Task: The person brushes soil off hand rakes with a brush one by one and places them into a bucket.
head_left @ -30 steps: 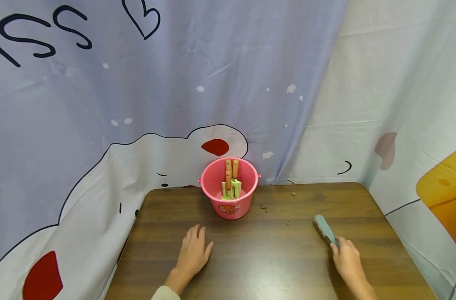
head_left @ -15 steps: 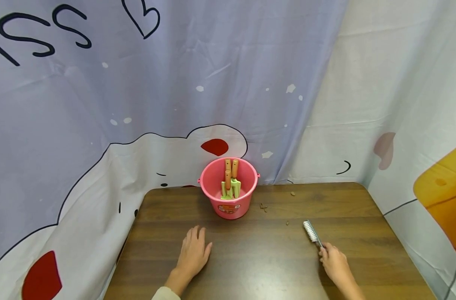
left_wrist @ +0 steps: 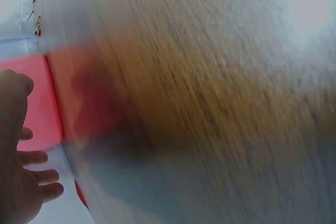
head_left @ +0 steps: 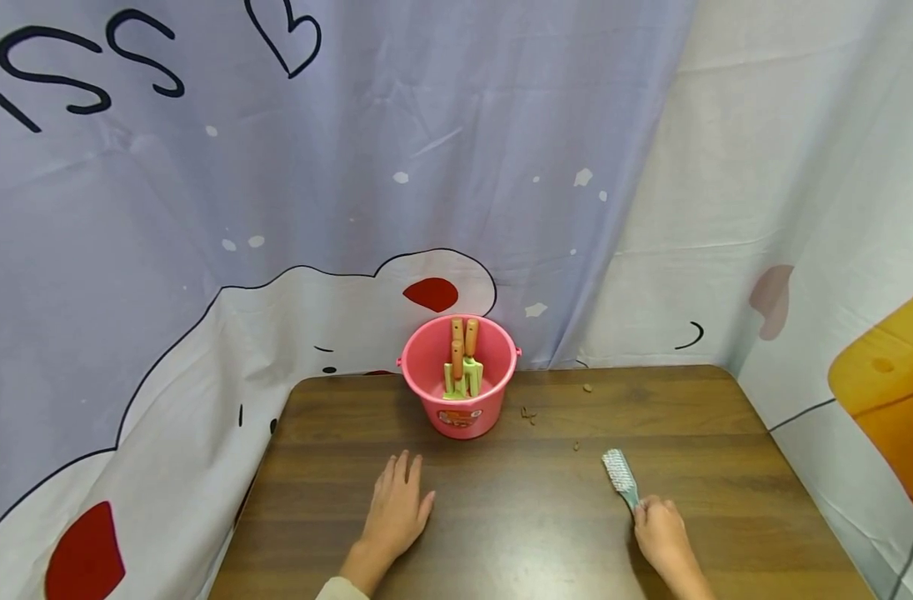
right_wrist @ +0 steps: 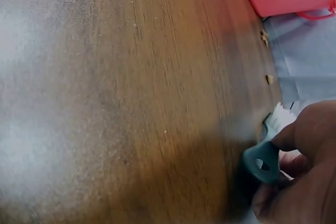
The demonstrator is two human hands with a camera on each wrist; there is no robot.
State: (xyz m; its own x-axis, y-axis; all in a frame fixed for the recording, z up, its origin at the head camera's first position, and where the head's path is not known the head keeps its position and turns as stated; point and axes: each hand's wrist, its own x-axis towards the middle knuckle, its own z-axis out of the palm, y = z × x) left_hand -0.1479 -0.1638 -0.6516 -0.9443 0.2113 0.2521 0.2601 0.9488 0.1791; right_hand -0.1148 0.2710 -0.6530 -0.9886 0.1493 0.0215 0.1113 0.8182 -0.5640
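In the head view my right hand (head_left: 662, 533) grips the handle of a pale green scrub brush (head_left: 621, 477), its white bristles turned up toward the camera. The right wrist view shows the handle end (right_wrist: 261, 162), with a hole in it, between thumb and fingers. My left hand (head_left: 398, 510) is over the left part of the table with fingers extended, holding nothing. Beyond it stands a pink bucket (head_left: 460, 423) with several small green garden tools (head_left: 458, 360) with wooden handles inside. In the left wrist view the left hand (left_wrist: 21, 182) appears in front of the bucket (left_wrist: 44, 103).
Small brown scraps (head_left: 529, 415) lie right of the bucket on the wooden table (head_left: 516, 517). A tiny bit (head_left: 576, 446) lies nearer the brush, and another piece (head_left: 587, 387) near the back edge. A printed curtain (head_left: 351, 167) hangs behind the table.
My right hand has moved left with the brush and turned it, so the bristles now face up instead of down. My left hand has shifted slightly right.
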